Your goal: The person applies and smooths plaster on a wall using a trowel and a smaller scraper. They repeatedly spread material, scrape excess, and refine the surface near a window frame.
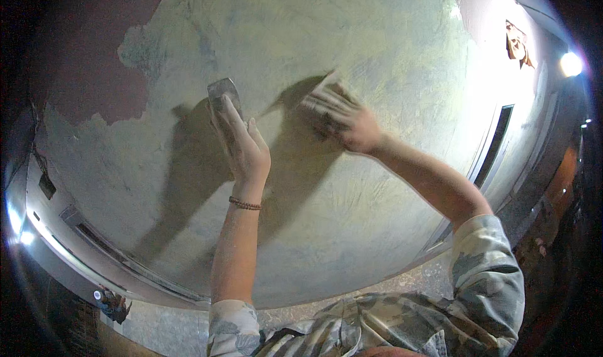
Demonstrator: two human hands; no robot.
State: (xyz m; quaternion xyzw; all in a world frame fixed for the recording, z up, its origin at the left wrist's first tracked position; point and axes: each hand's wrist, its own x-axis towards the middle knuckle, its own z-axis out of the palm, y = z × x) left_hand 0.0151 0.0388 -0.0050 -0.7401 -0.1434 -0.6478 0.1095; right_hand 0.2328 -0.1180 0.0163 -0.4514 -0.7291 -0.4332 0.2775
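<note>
A broad plastered surface [389, 212], mottled pale grey-green with mauve-grey patches, fills most of the view. My left hand [242, 143] is raised with its fingers along a grey, flat tool with a metallic look [218, 87], which it holds near the surface. Further right, my right hand [342, 121] is motion-blurred, its fingers wrapped over a flat, pale-edged thing [330, 80] against the plaster; I cannot make out what it is. Both hands cast dark shadows on the plaster. A beaded bracelet [245, 203] circles my left wrist.
Long recessed slots [494, 146] run near the curved edges of the surface. A ragged opening [517, 43] is at upper right, and a bright lamp [570, 63] shines at far right. A person with a small light [113, 303] is at lower left.
</note>
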